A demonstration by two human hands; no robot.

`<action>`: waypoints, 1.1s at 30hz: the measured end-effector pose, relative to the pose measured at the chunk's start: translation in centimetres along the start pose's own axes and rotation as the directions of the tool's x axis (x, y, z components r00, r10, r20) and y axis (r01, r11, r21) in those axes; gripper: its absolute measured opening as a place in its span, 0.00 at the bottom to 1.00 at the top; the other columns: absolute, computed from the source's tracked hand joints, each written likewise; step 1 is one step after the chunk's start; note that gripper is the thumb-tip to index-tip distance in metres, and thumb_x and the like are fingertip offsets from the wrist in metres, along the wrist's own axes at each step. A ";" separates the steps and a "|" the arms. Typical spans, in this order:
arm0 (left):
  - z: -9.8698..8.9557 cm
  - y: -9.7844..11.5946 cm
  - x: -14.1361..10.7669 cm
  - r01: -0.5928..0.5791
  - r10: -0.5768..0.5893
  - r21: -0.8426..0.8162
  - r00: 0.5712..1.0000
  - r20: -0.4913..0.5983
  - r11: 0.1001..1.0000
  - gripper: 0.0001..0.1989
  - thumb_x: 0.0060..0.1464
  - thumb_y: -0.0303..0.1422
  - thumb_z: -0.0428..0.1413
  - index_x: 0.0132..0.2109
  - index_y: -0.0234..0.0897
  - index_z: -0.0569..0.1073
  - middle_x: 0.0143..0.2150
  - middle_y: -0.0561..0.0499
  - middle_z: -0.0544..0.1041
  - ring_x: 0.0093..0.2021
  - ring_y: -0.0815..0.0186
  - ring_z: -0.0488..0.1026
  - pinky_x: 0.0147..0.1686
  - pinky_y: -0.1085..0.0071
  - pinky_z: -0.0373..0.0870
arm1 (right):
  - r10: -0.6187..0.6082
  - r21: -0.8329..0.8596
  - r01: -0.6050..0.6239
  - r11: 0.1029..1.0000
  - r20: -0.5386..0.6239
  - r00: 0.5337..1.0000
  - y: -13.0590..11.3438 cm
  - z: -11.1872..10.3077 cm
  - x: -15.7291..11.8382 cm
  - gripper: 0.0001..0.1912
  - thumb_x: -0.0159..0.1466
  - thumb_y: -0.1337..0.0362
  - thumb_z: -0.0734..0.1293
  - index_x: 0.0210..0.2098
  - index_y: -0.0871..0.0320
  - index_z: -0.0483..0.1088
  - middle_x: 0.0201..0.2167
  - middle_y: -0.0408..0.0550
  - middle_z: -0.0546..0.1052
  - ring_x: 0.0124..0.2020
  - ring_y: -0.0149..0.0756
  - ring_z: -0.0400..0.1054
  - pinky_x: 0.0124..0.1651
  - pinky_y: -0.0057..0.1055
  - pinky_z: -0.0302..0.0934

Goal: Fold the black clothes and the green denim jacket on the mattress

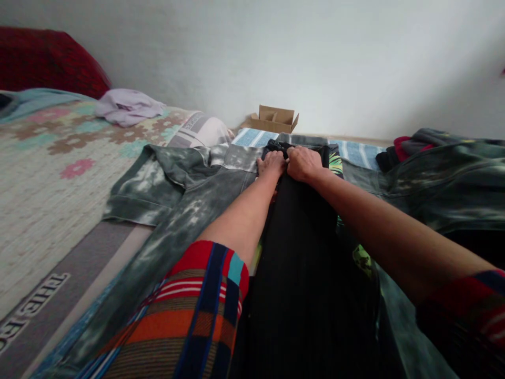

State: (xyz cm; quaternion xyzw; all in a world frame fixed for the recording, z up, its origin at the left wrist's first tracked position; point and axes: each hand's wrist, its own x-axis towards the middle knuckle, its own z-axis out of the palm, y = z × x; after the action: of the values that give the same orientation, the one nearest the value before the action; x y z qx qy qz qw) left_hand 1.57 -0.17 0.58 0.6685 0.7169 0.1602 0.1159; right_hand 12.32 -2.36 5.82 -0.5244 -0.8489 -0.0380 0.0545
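Observation:
A long black garment point(303, 252), perhaps trousers, lies stretched out in front of me, narrow and running away toward the wall. At its far end, my left hand point(272, 164) is closed on the bunched top edge, with its fingers partly hidden. Close beside it, my right hand point(304, 163) grips the same edge with curled fingers. Beneath the black garment spreads a grey, washed-out denim jacket point(213, 184), one sleeve out to the left. Cloth with a green leaf print point(335, 164) shows by my right hand.
An open cardboard box point(274, 120) stands against the wall. On the left are a flowered bedcover point(79, 142), a crumpled lilac cloth point(128, 105) and a dark red bolster or cover point(47, 60). Folded dark clothes point(426, 142) lie at the right, on a blue striped sheet point(357, 152).

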 end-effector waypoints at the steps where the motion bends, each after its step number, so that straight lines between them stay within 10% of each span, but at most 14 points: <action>1: 0.1 0.0 0.1 0.007 -0.007 0.013 1.000 -0.018 1.000 0.19 0.64 0.41 0.41 0.53 0.35 0.67 0.58 0.41 0.66 0.61 0.54 0.56 0.60 0.48 0.46 | 0.039 0.028 -0.039 0.999 0.000 0.999 0.1 0.6 -0.3 0.17 0.65 0.65 0.55 0.48 0.64 0.68 0.47 0.62 0.71 0.48 0.52 0.67 0.46 0.40 0.62; 15: -0.1 -0.3 0.5 0.069 -0.054 0.102 0.987 -0.150 0.992 0.17 0.61 0.43 0.46 0.49 0.39 0.71 0.55 0.42 0.71 0.58 0.54 0.63 0.56 0.53 0.55 | -0.075 0.057 0.088 0.995 -0.188 0.979 -3.8 3.0 -8.0 0.23 0.68 0.57 0.53 0.54 0.67 0.64 0.56 0.64 0.64 0.62 0.50 0.51 0.61 0.44 0.44; 33: -4.4 0.5 -2.1 -0.054 0.063 0.058 0.987 -0.148 0.997 0.15 0.58 0.32 0.46 0.47 0.37 0.73 0.50 0.46 0.76 0.53 0.61 0.69 0.54 0.68 0.60 | -0.031 0.130 0.057 0.990 -0.194 0.981 -3.7 2.9 -8.2 0.23 0.68 0.51 0.52 0.50 0.59 0.67 0.56 0.59 0.64 0.60 0.52 0.50 0.56 0.49 0.48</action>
State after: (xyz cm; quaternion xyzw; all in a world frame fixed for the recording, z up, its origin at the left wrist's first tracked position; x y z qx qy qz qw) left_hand 0.55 -2.55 4.73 0.6782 0.7077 0.1941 0.0389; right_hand 12.50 -10.91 1.85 -0.4943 -0.8519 -0.0318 0.1702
